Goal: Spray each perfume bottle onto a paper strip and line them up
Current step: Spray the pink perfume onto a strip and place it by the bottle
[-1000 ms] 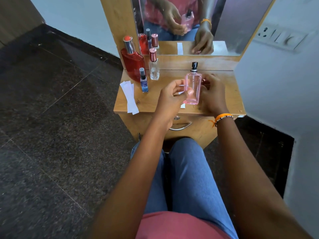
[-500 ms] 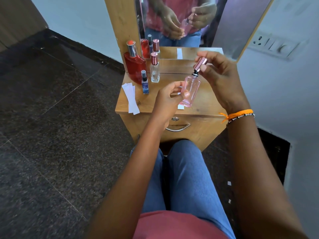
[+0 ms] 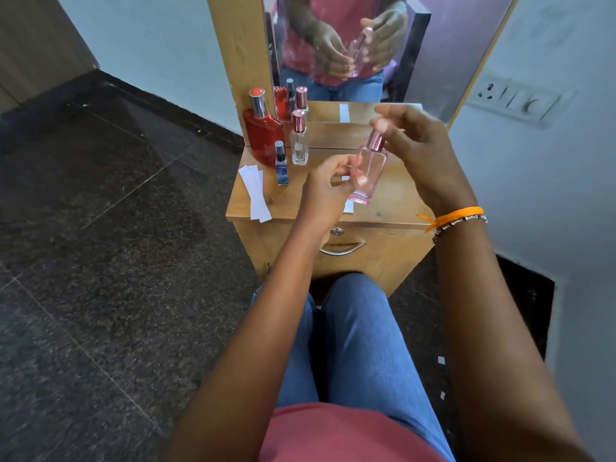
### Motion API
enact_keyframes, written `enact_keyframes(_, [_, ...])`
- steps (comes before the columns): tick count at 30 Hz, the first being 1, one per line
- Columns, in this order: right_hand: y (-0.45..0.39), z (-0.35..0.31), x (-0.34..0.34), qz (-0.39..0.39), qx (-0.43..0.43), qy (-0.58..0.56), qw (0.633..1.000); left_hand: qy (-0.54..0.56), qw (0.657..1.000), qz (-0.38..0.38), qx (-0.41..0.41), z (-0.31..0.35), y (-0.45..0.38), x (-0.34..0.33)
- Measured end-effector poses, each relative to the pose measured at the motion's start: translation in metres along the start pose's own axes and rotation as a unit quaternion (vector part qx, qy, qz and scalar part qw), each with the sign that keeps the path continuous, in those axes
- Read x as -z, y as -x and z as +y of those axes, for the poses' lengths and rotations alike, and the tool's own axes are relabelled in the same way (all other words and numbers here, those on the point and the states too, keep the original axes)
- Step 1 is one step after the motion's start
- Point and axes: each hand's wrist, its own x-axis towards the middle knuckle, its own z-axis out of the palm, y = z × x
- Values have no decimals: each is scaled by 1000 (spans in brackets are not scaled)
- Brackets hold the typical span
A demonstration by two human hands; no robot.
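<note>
Pink bottle [image 3: 368,173] tilted, left hand [image 3: 328,190] fingers around base, right hand [image 3: 418,145] at cap

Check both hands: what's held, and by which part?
Left hand grips the tilted pink glass perfume bottle by its lower body. Right hand is at the bottle's pink metallic cap, fingers curled around it; exact contact is blurred.

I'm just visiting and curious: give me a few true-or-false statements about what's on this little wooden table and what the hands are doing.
1. The left hand holds the pink glass perfume bottle. True.
2. The pink bottle stands on the wooden table. False: it is held tilted above it.
3. The red perfume bottle stands at the table's left rear. True.
4. The right hand holds a white paper strip. False: the strips lie on the table's left.
</note>
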Motion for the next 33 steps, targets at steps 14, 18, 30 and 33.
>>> enact_keyframes(14, [18, 24, -4, -73, -71, -97, 990, -8, 1000, 17, 6, -8, 2, 1])
enact_keyframes(18, [20, 38, -8, -78, -58, -73, 993, -16, 1000, 23, 8, -15, 0, 1])
enact_keyframes(30, [-39, 71, -25, 21, -31, 40, 998, -143, 989, 19, 29, -26, -3, 24])
enact_keyframes(33, [-44, 74, -30, 8, -33, 37, 999, -141, 989, 20, 31, -26, -3, 26])
